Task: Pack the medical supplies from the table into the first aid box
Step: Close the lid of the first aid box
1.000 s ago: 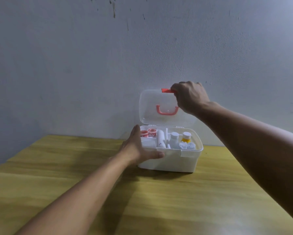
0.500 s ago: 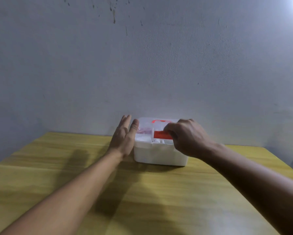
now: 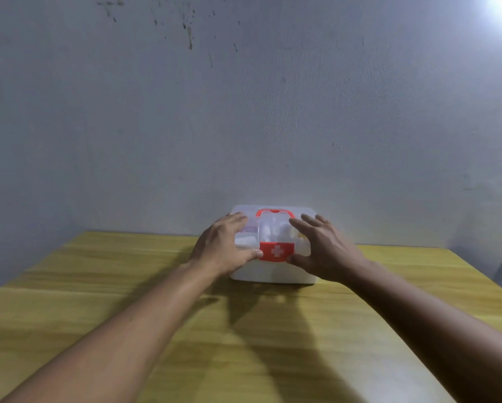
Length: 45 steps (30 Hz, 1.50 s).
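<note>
The white first aid box [image 3: 273, 274] stands at the far side of the wooden table, its clear lid down. A red latch with a white cross [image 3: 276, 251] sits at the lid's front, and a red handle [image 3: 273, 212] lies flat on top. Supplies show dimly through the lid. My left hand [image 3: 223, 245] lies over the lid's left part, thumb on the front beside the latch. My right hand [image 3: 322, 251] covers the lid's right part, thumb at the latch's right edge. Both hands clasp the box.
The yellow wooden table [image 3: 244, 338] stretches from me to the box, with nothing else lying on it. A grey wall [image 3: 244, 112] rises right behind the box. The table's right edge [image 3: 476, 274] runs close to the box's side.
The lid went from upright to fully down. My right hand left the latch and now spreads over the lid's right part. My left hand moved from the box's side onto the lid.
</note>
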Motion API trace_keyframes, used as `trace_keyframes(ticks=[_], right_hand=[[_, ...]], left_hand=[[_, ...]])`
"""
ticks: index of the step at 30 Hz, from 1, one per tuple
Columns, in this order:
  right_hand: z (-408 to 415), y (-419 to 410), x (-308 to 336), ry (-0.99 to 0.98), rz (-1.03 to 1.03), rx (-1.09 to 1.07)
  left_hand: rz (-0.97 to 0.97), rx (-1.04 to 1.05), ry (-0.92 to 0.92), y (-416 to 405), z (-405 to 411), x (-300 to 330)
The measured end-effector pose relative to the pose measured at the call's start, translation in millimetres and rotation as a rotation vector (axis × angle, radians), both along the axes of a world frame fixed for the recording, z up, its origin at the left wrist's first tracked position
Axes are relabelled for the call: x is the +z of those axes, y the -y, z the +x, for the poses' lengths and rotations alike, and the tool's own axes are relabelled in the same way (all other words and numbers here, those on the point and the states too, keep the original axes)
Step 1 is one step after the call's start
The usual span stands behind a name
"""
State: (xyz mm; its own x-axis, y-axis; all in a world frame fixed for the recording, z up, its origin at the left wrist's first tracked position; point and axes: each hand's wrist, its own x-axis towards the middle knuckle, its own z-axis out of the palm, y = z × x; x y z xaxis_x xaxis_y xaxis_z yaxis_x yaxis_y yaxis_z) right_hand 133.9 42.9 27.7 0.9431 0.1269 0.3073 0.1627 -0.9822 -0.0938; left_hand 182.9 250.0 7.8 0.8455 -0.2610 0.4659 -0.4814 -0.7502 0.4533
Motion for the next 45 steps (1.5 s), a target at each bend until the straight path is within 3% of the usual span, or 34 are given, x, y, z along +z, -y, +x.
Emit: trace_keyframes(ticks=[11,19,29,45], right_hand=[[-13.9,4.1,-1.0,0.052,-0.042,0.0],[-13.7,2.7,-4.4,0.096,-0.107,-0.012],[-10.6,6.9,-3.1,0.066,-0.184,0.0],[35.2,13.6,-12.6,0.077,-0.065,-0.031]], left_hand=[[0.132,0.042,0.1,4.3,-15.1,-0.9],[0.126,0.065,0.126,6.0,-14.9,-3.0],[0.208,0.065,0.078,5.9,-8.5,1.9],[0.207,0.107,0.072,22.1,32.0,2.9]])
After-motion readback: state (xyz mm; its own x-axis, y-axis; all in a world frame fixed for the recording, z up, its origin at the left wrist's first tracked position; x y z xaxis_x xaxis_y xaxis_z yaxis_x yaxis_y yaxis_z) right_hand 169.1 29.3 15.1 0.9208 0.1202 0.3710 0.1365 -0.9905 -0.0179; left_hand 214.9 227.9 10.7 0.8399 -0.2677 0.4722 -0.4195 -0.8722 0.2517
